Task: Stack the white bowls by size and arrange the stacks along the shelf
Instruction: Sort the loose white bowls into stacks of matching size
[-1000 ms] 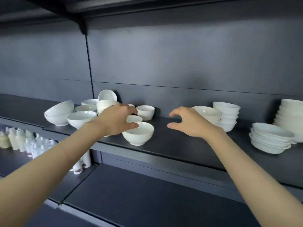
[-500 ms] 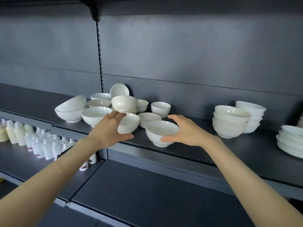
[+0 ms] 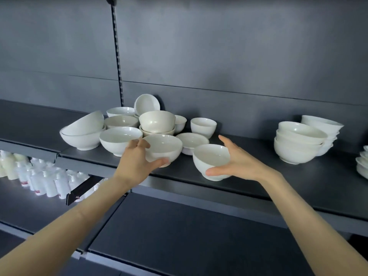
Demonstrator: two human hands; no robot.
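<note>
My left hand (image 3: 137, 162) grips a white bowl (image 3: 165, 147) at the front of a loose cluster of white bowls (image 3: 119, 124) on the dark shelf (image 3: 258, 176). My right hand (image 3: 239, 164) holds another white bowl (image 3: 211, 160) just to the right, thumb under its base and fingers behind its rim. Both bowls are tilted slightly toward me at the shelf's front. A neat stack of bowls (image 3: 298, 144) stands further right, with a second stack (image 3: 326, 128) behind it.
Shallow white dishes (image 3: 363, 166) show at the right edge. White bottles (image 3: 35, 178) crowd the lower shelf at the left. A vertical slotted rail (image 3: 117, 52) runs up the grey back panel. Bare shelf lies between the cluster and the right stacks.
My left hand has closed round its bowl and drawn it forward. My right hand has wrapped the second bowl and lifted it toward the shelf's front edge. The view has shifted left.
</note>
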